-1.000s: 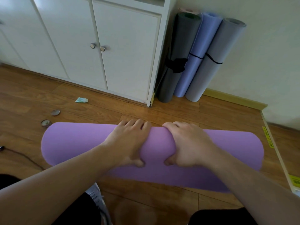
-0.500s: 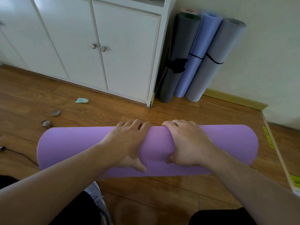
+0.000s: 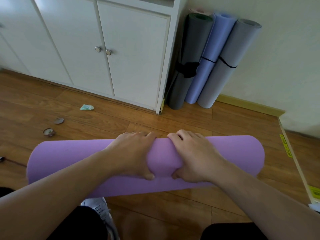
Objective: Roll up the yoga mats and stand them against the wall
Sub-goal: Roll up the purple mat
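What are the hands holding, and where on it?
Both hands, left hand and right hand, grip the rolled purple mat around its middle.

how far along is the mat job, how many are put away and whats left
Done: three rolled mats, dark grey, blue and light grey, already lean in the corner beside the white cabinet. In hand: the left hand and right hand grip the purple foam mat, which looks fully rolled, lying on the wooden floor. Left: stand it against the wall with the others.
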`<state>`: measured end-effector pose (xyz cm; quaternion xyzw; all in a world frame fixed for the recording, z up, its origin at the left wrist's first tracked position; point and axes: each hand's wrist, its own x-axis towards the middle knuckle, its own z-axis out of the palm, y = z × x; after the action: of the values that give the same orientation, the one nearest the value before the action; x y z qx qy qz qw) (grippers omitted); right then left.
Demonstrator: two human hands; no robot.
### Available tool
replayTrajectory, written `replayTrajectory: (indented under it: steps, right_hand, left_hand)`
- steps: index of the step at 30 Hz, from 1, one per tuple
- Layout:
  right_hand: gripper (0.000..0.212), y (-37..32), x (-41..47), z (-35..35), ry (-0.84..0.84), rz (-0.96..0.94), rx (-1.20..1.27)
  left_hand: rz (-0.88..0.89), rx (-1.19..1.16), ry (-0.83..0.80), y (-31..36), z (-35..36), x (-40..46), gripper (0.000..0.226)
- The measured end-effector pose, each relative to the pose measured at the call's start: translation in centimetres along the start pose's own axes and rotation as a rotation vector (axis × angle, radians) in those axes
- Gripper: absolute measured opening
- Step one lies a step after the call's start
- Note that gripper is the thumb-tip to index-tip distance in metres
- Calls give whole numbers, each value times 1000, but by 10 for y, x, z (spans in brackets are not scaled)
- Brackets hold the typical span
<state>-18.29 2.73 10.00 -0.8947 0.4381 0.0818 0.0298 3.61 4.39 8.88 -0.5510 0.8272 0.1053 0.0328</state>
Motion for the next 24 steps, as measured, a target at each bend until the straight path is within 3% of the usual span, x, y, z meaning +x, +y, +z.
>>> replayTrajectory:
  steps: [5,13,19,24]
  right_hand:
    - [106,7,0,-7,-33,65,106]
    - [139,-3,-4,-2,4,17,-11]
    - [112,4,3,4,72,-20,-1]
    - [111,8,1,-3,20,40,90]
  left_hand:
    - [49,121,-13,3,4,0,128]
    - [-28,43,22,-1,-2,4,100]
    - [-27,-6,4,2,-8,-2,102]
    - [23,156,39,9,-2,-3,118]
